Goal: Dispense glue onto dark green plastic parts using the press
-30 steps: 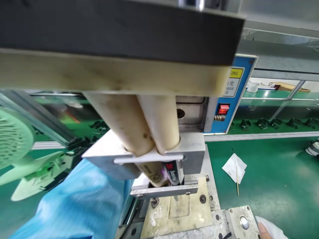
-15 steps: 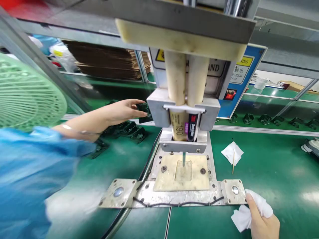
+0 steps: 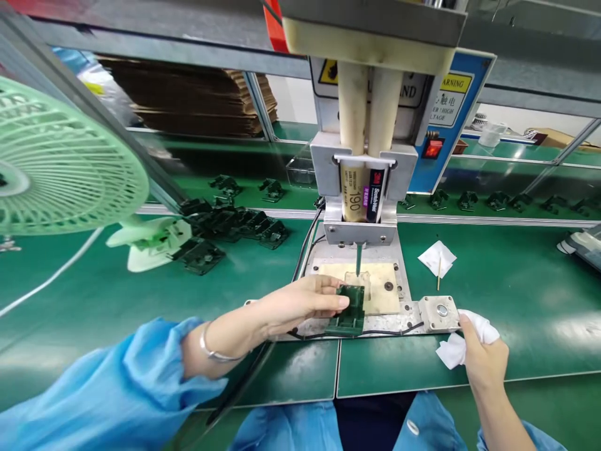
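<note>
My left hand (image 3: 300, 304) pinches a dark green plastic part (image 3: 350, 311) and holds it at the front edge of the beige fixture plate (image 3: 380, 285), just below the dispenser needle (image 3: 358, 258). Above it stands the glue dispenser (image 3: 364, 194) with two cartridges in a metal clamp. My right hand (image 3: 481, 360) grips a crumpled white cloth (image 3: 457, 347) beside the right metal button block (image 3: 439, 311). Both wrists come out of blue sleeves.
A pile of dark plastic parts (image 3: 225, 225) lies left of the machine, more parts (image 3: 493, 200) line the back rail. A green fan (image 3: 61, 169) stands at the left. A white wipe with a stick (image 3: 437, 258) lies right of the fixture. Flattened cardboard (image 3: 188, 94) is stacked behind.
My left hand has come back from the parts pile with a dark part and brought it down to the fixture plate. The view has pulled back and dropped. My right hand stays by the button block.
</note>
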A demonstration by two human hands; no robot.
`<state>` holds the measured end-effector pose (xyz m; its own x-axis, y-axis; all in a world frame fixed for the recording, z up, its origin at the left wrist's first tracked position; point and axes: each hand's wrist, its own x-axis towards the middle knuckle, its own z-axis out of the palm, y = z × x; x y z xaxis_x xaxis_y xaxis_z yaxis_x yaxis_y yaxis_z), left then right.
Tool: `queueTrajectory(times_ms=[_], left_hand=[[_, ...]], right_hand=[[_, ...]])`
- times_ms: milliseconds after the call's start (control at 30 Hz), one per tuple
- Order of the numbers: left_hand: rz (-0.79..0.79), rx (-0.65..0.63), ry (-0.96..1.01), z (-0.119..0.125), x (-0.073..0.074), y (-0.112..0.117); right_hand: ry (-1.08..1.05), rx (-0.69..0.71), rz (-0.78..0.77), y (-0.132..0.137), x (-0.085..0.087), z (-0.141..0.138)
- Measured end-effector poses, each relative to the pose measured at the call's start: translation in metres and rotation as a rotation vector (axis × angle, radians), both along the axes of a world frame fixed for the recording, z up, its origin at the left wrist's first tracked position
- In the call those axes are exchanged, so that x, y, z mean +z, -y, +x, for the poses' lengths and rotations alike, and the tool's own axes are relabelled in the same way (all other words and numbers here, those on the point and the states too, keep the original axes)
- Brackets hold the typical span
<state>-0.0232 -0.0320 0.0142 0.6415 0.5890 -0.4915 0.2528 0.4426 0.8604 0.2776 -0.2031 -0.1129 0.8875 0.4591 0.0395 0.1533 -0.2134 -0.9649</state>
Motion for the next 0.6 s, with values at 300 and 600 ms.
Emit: queueTrajectory(times_ms=[300, 600], left_hand=[[0.445, 0.012, -0.004, 0.021, -0.038, -0.030], [1.089, 0.121, -0.404, -0.030, -0.013, -0.005]], right_hand=[[-0.037, 0.015, -0.006, -0.001, -0.005, 0.003], [-0.055, -0.039, -0.052, 0.000, 0.007, 0.004]])
